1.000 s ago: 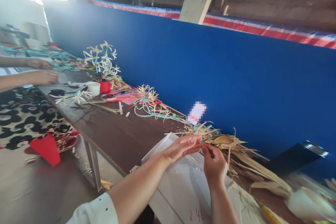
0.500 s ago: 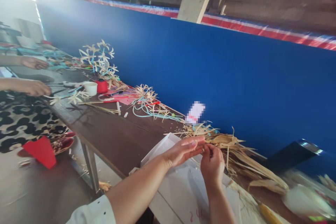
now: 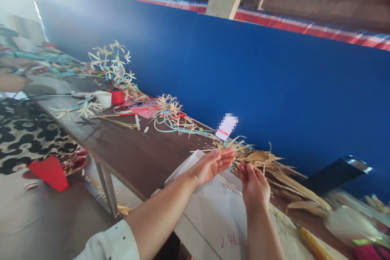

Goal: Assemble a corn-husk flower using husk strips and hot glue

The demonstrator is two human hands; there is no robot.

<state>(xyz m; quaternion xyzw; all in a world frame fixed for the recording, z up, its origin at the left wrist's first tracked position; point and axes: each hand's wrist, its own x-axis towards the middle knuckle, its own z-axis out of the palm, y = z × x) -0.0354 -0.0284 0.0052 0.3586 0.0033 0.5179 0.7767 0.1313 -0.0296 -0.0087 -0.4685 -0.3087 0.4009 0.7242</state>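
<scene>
My left hand [image 3: 213,165] is open above a white box [image 3: 210,205], its palm turned to the right and its fingers stretched out. Just right of it, a small gap apart, my right hand [image 3: 255,183] has its thumb and fingers drawn together. Whatever may be between those fingertips is too small to make out. Behind both hands lies a heap of dry husk strips [image 3: 262,157], tan and curled. The box has red handwritten figures on its surface.
Left along the dark table [image 3: 152,154] are pale husk flowers [image 3: 169,105], a white cup [image 3: 103,99] and a red pot [image 3: 117,96]. A yellow handle [image 3: 313,243] and a black cylinder [image 3: 338,175] lie right. A blue partition [image 3: 274,85] stands behind. Another person's hands blur at far left.
My hands were touching at the fingertips and have come apart, the right one moving right. My left palm has opened. The other person's hands have shifted left and blurred.
</scene>
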